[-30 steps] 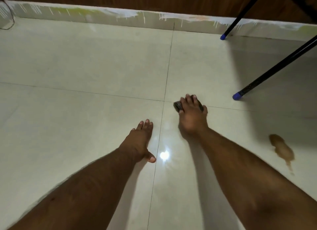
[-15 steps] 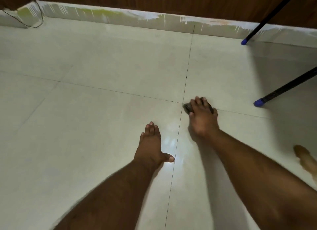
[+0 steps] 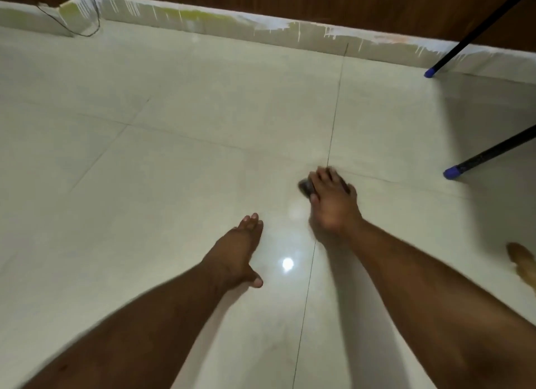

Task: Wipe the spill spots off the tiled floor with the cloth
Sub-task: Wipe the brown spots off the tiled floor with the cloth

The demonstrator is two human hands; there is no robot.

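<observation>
The right hand [image 3: 333, 206] presses palm-down on a small dark cloth [image 3: 307, 187], fingers spread and curled over it; only the cloth's left edge shows from under the fingers. The cloth lies on the tiled floor [image 3: 174, 162] just beside the crossing of two grout lines. The hand is slightly blurred.

The left hand [image 3: 239, 252] lies flat and open on the floor, fingers together and pointing forward, thumb splayed out to the right. It holds nothing and is near the right hand without touching it.

A brown spill spot [image 3: 523, 262] sits at the right edge of the view, well apart from the cloth. Two black legs with blue tips [image 3: 452, 172] rest on the floor at the far right, near the paint-streaked skirting [image 3: 261, 30].
</observation>
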